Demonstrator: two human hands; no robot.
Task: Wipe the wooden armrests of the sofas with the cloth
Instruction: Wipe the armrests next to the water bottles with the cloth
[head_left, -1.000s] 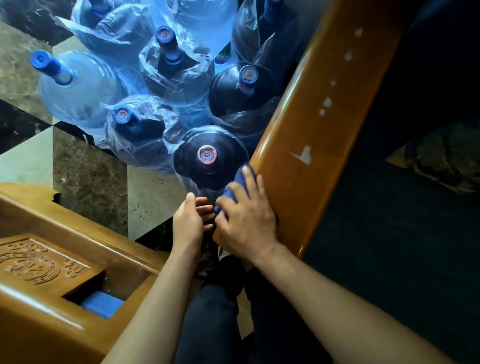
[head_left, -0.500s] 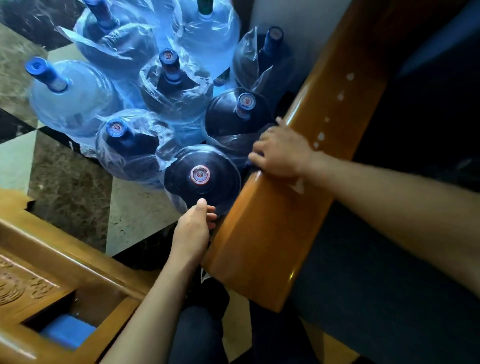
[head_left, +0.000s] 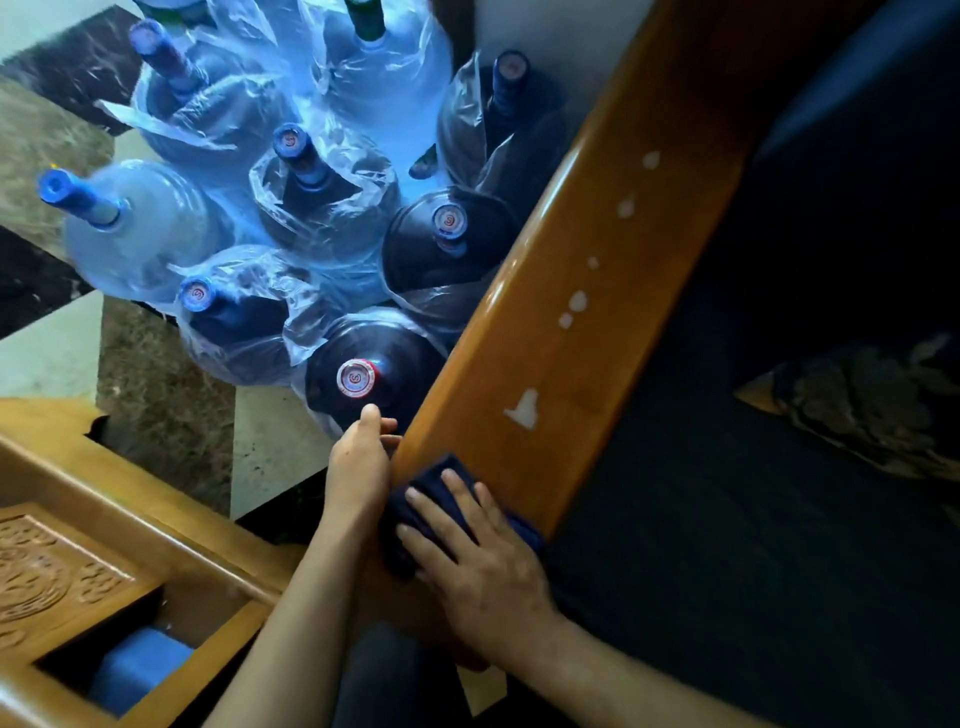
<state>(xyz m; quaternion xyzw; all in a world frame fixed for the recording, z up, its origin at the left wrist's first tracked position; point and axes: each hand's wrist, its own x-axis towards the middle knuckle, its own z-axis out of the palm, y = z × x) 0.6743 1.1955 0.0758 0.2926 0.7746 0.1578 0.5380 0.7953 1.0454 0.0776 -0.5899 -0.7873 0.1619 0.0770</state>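
Head view: your right hand (head_left: 483, 566) is pressing the cloth (head_left: 415, 506) flat-fingered onto the armrest's (head_left: 561, 322) near end. Your left hand (head_left: 358, 467) is touching its left edge, fingers relaxed.

The floor (head_left: 270, 457) is polished stone in pale, brown and black tiles. Water jugs (head_left: 358, 379), several in clear plastic bags, stand clustered on it against a pale wall (head_left: 540, 36). A carved wooden cabinet (head_left: 57, 582) sits lower left. A dark blue sofa seat (head_left: 727, 519) carries a patterned cushion (head_left: 857, 405).
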